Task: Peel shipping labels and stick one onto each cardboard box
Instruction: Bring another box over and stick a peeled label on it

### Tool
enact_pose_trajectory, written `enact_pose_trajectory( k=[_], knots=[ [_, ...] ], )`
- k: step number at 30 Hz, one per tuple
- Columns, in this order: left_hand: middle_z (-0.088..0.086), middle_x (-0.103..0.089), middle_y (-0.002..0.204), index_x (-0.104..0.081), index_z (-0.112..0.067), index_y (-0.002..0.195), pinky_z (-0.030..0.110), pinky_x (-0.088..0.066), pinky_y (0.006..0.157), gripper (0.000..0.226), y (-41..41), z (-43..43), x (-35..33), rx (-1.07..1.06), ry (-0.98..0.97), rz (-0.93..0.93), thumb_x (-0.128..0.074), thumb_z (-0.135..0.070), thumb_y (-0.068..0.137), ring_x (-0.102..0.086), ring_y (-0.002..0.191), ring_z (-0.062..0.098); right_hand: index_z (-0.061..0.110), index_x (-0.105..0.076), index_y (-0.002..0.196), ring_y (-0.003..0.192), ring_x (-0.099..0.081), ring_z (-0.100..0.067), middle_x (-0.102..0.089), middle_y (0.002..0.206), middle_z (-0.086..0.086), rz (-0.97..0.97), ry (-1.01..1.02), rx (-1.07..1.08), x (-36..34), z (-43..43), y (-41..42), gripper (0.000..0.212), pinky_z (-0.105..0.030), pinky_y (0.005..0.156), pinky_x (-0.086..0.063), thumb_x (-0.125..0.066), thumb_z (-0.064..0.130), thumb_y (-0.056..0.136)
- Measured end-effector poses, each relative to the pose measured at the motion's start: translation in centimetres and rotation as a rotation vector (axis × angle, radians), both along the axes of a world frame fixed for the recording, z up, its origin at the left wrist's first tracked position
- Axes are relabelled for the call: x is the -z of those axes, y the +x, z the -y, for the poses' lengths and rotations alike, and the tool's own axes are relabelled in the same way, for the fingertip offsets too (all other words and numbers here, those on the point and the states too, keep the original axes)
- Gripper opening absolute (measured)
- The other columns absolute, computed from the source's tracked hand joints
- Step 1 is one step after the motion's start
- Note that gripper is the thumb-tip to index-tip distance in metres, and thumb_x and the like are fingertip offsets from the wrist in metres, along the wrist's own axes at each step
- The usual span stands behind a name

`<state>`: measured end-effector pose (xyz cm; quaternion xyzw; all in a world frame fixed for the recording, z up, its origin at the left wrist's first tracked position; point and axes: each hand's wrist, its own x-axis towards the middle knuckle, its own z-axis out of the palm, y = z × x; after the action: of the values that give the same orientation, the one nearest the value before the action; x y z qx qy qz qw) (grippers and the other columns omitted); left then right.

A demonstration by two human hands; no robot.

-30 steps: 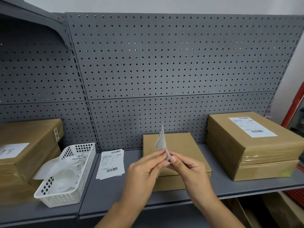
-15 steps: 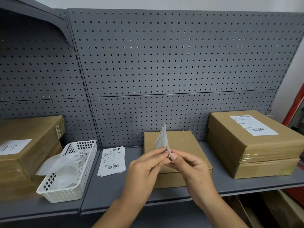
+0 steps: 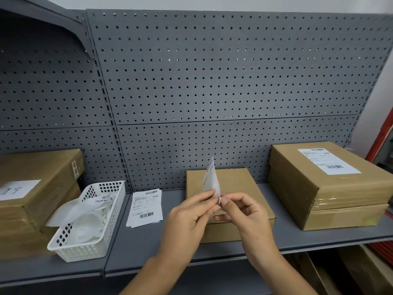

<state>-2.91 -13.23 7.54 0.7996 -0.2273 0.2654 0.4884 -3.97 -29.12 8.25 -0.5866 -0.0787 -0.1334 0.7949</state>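
My left hand and my right hand both pinch the lower edge of a white shipping label, which stands upright and edge-on between them. Right behind it a small plain cardboard box lies flat on the grey shelf with no label on its top. A stack of loose labels lies on the shelf to the left. At the right stands a larger cardboard box with a label stuck on top.
A white plastic basket holding crumpled backing paper sits left of the loose labels. Stacked brown boxes fill the far left, one with a white sheet on it. A grey pegboard backs the shelf. More cartons show below at the right.
My hands and the label stay in nearly the same place. My fingertips have shifted slightly at the label's lower corner.
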Motion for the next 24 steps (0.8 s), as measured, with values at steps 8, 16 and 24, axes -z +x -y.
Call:
enact_pose_trajectory(
  k=[8,16,24],
  knots=[
    [-0.024,-0.069,0.131,-0.078,-0.033,0.119,0.025,-0.056,0.098,0.024,-0.1,0.1,-0.2,-0.025,0.041,-0.030,-0.070,-0.032,0.096,-0.065,0.117,-0.007,-0.008,-0.070,0.090,0.085,-0.073,-0.028,-0.073,0.102,-0.022,-0.047,0.002,-0.008,-0.1,0.0,0.0,0.010,-0.041,0.072,-0.064,-0.062,-0.005,0.097],
    [-0.026,-0.067,0.132,-0.076,-0.036,0.120,0.027,-0.058,0.095,0.025,-0.5,0.0,-0.3,-0.033,0.045,-0.046,-0.072,-0.028,0.097,-0.066,0.116,-0.007,-0.011,-0.068,0.093,0.085,-0.075,-0.028,-0.074,0.102,-0.023,-0.060,-0.010,-0.037,-0.3,0.0,-0.2,0.008,-0.044,0.075,-0.066,-0.064,-0.005,0.096],
    [-0.024,-0.069,0.130,-0.079,-0.033,0.116,0.023,-0.056,0.096,0.020,-1.2,0.0,-0.8,-0.033,0.017,-0.095,-0.069,-0.029,0.099,-0.066,0.117,-0.003,-0.012,-0.066,0.090,0.082,-0.076,-0.025,-0.075,0.106,-0.018,-0.095,-0.053,-0.021,-0.6,-0.2,-0.4,0.009,-0.039,0.073,-0.066,-0.062,-0.007,0.097]
  ],
)
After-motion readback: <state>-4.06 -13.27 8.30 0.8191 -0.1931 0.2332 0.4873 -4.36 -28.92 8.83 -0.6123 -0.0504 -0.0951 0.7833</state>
